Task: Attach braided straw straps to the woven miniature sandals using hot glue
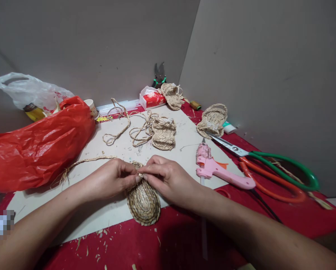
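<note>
A braided straw sole-shaped piece lies near the front edge of the pale board, its rounded lower end over the red cloth. My left hand is closed, thumb and fingers pinching the straw at the narrow upper part of the piece. From the right, my right hand pinches the same spot, fingertips touching those of my left hand. The exact strand between the fingertips is too small to make out. A braided straw cord runs left from behind my left hand.
Red plastic bag at left; woven straw pieces and loose cord behind the hands. At right lie a pink glue gun and large scissors with green and orange handles. A tissue pack and pruning shears are at the back.
</note>
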`<action>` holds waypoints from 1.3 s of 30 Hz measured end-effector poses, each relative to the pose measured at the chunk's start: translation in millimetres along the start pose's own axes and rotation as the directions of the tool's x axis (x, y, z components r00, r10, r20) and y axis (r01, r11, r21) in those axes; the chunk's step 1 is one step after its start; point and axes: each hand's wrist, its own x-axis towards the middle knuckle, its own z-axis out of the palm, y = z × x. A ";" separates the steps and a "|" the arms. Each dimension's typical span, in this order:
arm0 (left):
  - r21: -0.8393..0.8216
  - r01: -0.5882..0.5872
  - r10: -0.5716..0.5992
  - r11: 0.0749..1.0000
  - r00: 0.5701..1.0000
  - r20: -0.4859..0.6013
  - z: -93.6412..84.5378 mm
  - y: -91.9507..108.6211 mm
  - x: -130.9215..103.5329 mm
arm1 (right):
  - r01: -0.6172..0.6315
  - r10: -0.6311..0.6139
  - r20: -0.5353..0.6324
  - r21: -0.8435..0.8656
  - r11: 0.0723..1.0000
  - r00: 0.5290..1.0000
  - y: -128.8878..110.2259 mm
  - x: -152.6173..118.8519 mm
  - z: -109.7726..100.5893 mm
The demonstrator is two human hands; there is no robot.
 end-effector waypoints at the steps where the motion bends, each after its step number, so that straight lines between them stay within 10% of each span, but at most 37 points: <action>1: -0.001 -0.003 0.003 1.000 1.000 0.001 0.1 -0.4 0.2 | 0.014 -0.014 0.004 -0.014 1.000 1.000 0.0 0.0 -0.3; 17: -0.174 -0.004 -0.001 0.985 1.000 -0.031 0.0 -0.3 3.5 | -0.035 0.030 -0.071 -0.066 0.997 0.997 -4.0 -0.7 -7.4; 30: -0.269 -0.123 0.052 0.955 0.965 -0.256 -12.7 -24.2 14.4 | -0.197 0.181 -0.305 -0.024 0.980 0.935 -48.2 -39.9 -65.6; 39: -0.296 -0.150 0.089 0.944 0.974 -0.209 -9.5 -29.2 16.5 | -0.210 0.206 -0.064 -0.056 0.976 0.976 -41.6 -39.7 -55.1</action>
